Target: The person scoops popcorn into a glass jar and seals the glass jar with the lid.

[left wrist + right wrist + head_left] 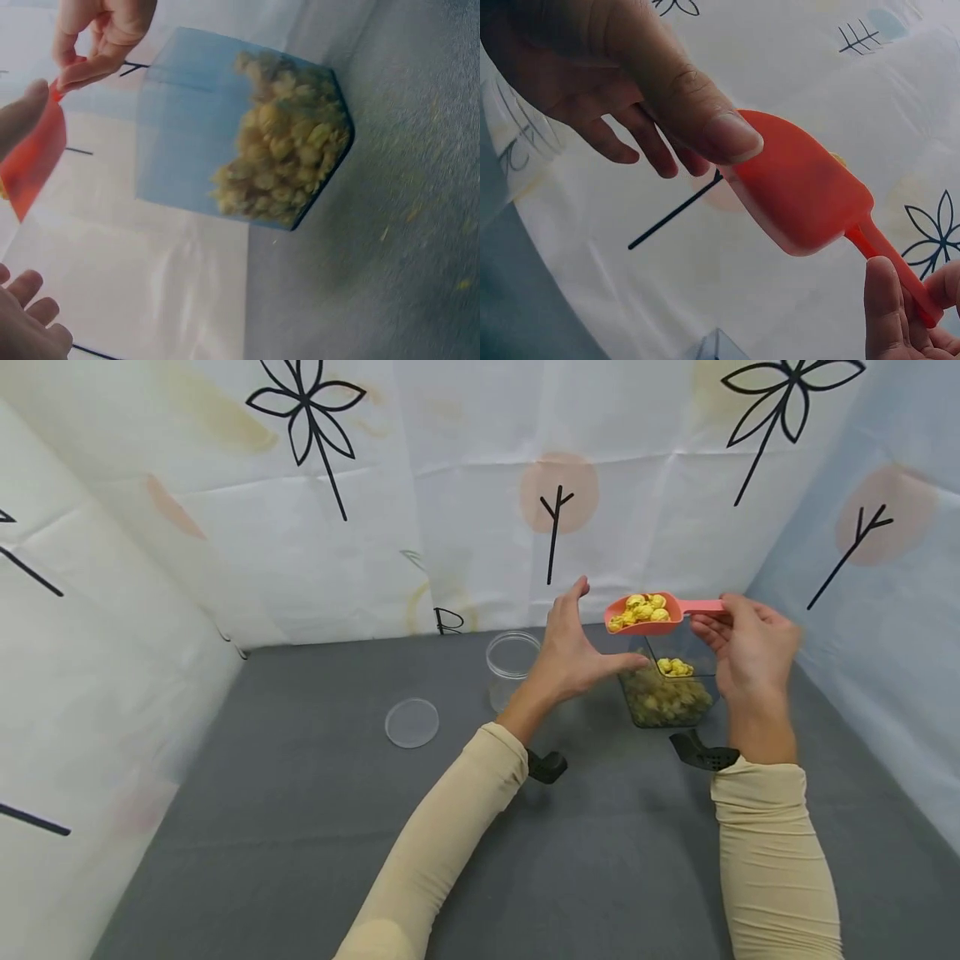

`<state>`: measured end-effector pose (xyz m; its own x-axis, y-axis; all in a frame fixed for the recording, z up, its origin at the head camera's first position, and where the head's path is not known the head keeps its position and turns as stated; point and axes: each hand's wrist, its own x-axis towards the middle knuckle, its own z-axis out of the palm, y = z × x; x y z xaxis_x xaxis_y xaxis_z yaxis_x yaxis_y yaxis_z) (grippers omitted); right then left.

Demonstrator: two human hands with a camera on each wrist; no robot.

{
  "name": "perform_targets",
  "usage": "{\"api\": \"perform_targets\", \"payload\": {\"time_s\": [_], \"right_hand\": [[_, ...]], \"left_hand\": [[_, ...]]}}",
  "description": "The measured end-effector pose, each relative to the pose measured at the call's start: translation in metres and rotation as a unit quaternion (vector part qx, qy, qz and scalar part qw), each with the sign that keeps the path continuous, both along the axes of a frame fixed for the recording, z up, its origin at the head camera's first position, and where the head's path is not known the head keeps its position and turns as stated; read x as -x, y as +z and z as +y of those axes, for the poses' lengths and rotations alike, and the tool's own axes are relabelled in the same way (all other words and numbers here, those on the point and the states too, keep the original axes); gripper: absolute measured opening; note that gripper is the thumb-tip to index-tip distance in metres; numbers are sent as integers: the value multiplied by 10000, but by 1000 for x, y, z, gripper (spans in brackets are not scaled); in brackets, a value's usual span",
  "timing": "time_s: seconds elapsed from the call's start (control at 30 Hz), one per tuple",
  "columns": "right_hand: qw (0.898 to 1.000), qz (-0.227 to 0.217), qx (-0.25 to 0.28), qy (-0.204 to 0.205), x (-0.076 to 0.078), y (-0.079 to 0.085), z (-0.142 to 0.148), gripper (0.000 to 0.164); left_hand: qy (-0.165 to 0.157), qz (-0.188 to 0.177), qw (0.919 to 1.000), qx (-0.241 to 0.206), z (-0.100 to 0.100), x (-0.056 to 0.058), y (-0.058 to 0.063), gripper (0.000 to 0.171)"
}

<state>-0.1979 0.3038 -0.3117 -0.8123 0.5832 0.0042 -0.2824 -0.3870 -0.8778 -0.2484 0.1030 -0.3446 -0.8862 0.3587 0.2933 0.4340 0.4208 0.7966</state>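
In the head view, my right hand (753,652) pinches the handle of a coral-red scoop (677,610), held level above a clear square container (663,714). Yellow popcorn (637,610) fills the scoop's bowl. More popcorn (281,150) lies in the container, as the left wrist view shows. My left hand (570,656) is spread with its thumb out, just left of the scoop, and grips nothing. From the right wrist view, the left thumb (731,139) overlaps the tip of the scoop.
Behind my left wrist stands a clear round jar (502,685), partly covered by the hand. A clear round lid (412,723) lies on the grey table (315,793) to its left. White patterned cloth (450,552) walls in the back and sides.
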Motion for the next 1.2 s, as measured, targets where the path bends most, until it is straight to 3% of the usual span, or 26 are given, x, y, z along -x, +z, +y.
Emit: {"api": "perform_targets", "payload": {"time_s": [0.17, 0.47, 0.83, 1.03, 1.2], "right_hand": [[9999, -11, -100, 48, 4, 1, -12, 16], [9996, 76, -3, 268, 12, 0, -35, 15], [9976, 278, 141, 622, 20, -6, -62, 16], [9969, 227, 97, 752, 24, -11, -75, 16], [9926, 361, 443, 1070, 25, -14, -80, 13]], "left_hand": [[192, 82, 9997, -92, -17, -1, 5, 121], [352, 243, 9988, 218, -47, 0, 5, 123], [523, 358, 9979, 104, -79, 6, -9, 122], [571, 226, 9981, 39, -92, 11, -21, 120], [539, 17, 9985, -58, -100, 13, -28, 118]]}}
